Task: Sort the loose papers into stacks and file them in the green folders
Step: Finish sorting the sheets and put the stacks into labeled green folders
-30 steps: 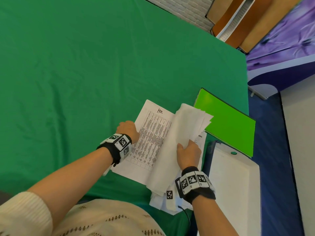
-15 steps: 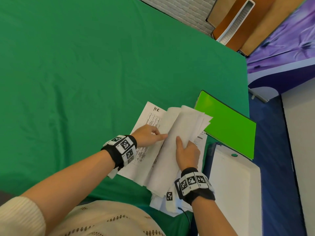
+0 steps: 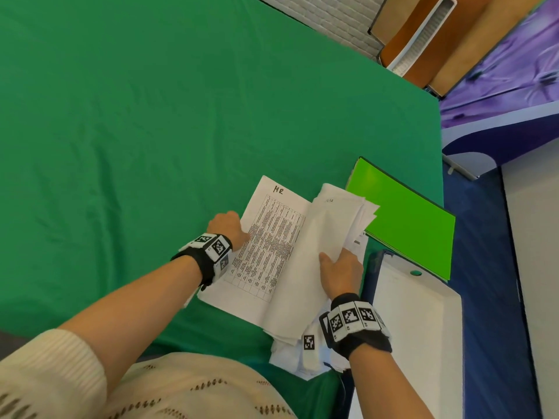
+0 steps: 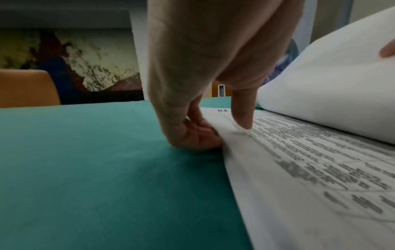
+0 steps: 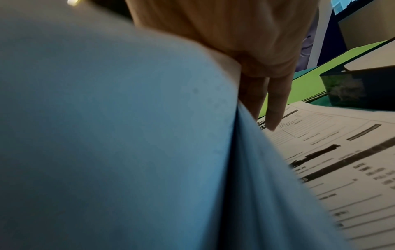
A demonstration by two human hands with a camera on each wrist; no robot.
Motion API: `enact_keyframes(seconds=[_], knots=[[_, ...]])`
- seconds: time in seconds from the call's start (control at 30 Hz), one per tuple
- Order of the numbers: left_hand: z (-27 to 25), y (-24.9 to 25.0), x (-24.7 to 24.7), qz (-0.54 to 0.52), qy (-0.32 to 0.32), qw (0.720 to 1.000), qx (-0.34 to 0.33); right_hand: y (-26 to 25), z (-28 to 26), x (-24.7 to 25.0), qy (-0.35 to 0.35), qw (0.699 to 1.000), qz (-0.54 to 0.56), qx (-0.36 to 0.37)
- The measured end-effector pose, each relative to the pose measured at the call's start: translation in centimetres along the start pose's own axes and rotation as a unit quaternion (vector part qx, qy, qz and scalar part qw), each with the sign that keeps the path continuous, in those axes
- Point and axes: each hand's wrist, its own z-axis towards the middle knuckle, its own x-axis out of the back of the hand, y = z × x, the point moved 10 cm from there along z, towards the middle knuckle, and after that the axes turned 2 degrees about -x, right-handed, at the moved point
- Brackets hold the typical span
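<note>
L hand (image 3: 227,228) pinches the left edge of the printed sheet (image 3: 266,249) marked "HR": thumb on top, other fingers curled under the edge, knuckles on the green cloth (image 3: 121,146). R hand (image 3: 341,275) grips a bent-up bundle of papers (image 3: 320,252), thumb on the near face, fingers behind it, one fingertip touching a form (image 5: 333,160) lying flat underneath. The sheet lies flat on the cloth w/ its right side tucked under the lifted bundle. More loose papers (image 3: 290,355) stick out under the R wrist at the near table edge. Green folder (image 3: 405,225) lies closed just right of the papers, its near-left corner partly under them. White box (image 3: 417,328) w/ dark side sits near the folder, by the R forearm.
</note>
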Motion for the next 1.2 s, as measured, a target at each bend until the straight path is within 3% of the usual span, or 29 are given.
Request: enact_keyframes(seconds=[0.13, 0.2, 0.33, 0.43, 0.53, 0.67, 0.73, 0.87, 1.03, 1.13, 1.2], knots=[[0.1, 1.9, 0.7, 0.034, -0.002, 0.997, -0.073, 0.1, 0.1, 0.2, -0.002, 1.0, 0.005, 0.002], [-0.5, 3.2, 1.0, 0.103, -0.012, 0.988, -0.112, 0.2, 0.2, 0.4, 0.0, 1.0, 0.002, 0.006], [-2.1, 6.6, 1.1, 0.295, -0.023, 0.935, -0.193, 0.0, 0.2, 0.8, -0.001, 1.0, -0.008, 0.017], [-3.4, 9.5, 1.4, 0.357, -0.002, 0.904, -0.234, -0.4, 0.3, 0.8, 0.0, 0.999, -0.019, 0.028], [-4.1, 11.2, 1.8, 0.263, 0.036, 0.942, -0.205, -0.7, 0.2, 0.6, -0.004, 0.999, -0.015, 0.035], [-3.2, 10.2, 1.2, 0.014, 0.04, 0.991, -0.131, -1.3, 0.3, 0.2, -0.009, 0.999, -0.007, 0.043], [-3.0, 9.6, 0.8, -0.084, 0.042, 0.989, -0.111, -1.4, 0.3, -0.1, -0.014, 0.999, -0.002, 0.039], [-2.4, 9.9, 0.9, -0.178, 0.055, 0.975, -0.122, -2.5, 0.1, -0.1, -0.006, 0.999, 0.008, 0.041], [-0.3, 9.0, -1.9, -0.309, -0.048, 0.943, -0.116, -2.3, 0.2, -1.1, 0.009, 1.0, 0.007, -0.007], [-0.1, 8.7, -3.1, -0.314, -0.127, 0.934, -0.117, -2.5, -0.2, -1.7, 0.007, 0.997, 0.05, -0.055], [-0.3, 9.0, -2.9, -0.301, -0.143, 0.934, -0.133, -3.0, -0.6, -2.1, 0.0, 0.997, 0.047, -0.054]])
